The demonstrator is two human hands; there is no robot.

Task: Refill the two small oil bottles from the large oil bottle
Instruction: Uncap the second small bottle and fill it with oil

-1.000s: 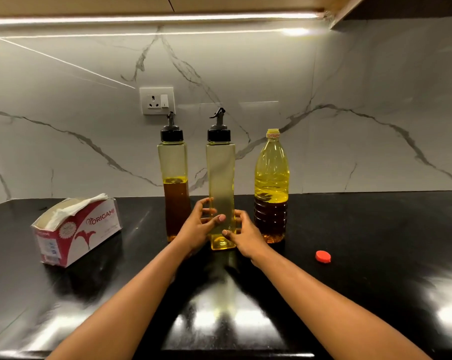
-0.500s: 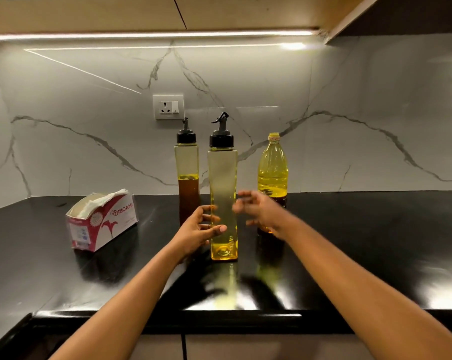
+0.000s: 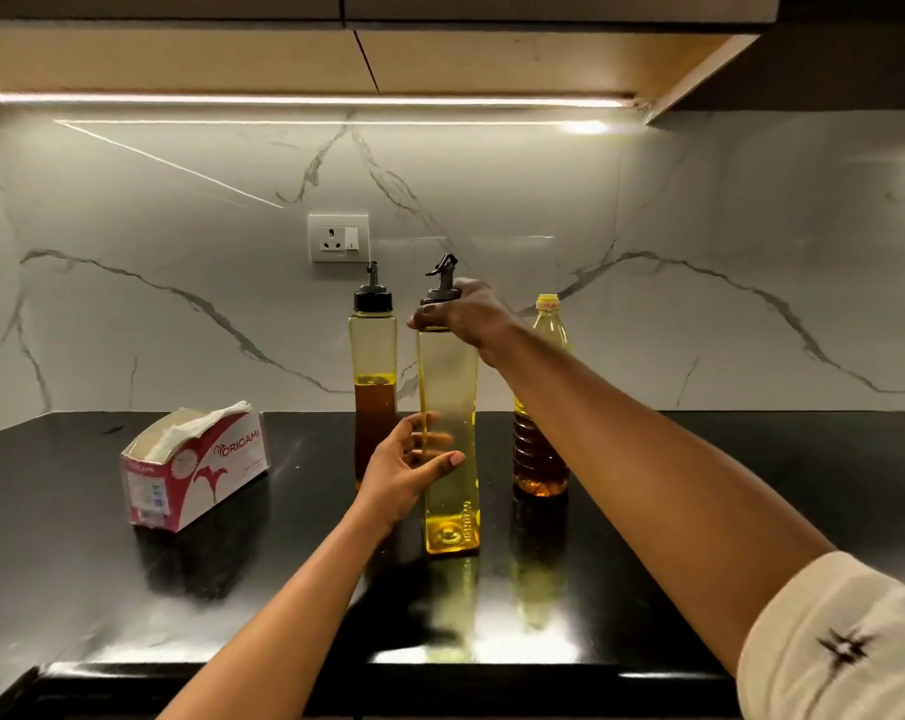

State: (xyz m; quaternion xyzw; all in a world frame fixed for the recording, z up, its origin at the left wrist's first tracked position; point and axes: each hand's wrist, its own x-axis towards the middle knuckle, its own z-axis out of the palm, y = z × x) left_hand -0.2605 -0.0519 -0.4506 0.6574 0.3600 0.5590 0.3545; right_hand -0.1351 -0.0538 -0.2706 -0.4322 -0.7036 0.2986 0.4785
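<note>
Our left grip (image 3: 398,475) curls round the near-empty square oil bottle (image 3: 450,397), our right grip (image 3: 471,319) clasps its pourer cap (image 3: 442,284); unscrewing it, we judge, comes next.

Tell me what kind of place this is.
Probably a home kitchen: a glossy black countertop against a marble-look backsplash with a wall socket, cabinets overhead, and a large oil bottle standing there.

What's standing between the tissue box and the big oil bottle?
The half-full small bottle and the nearly empty small bottle, shown in the head view.
</note>
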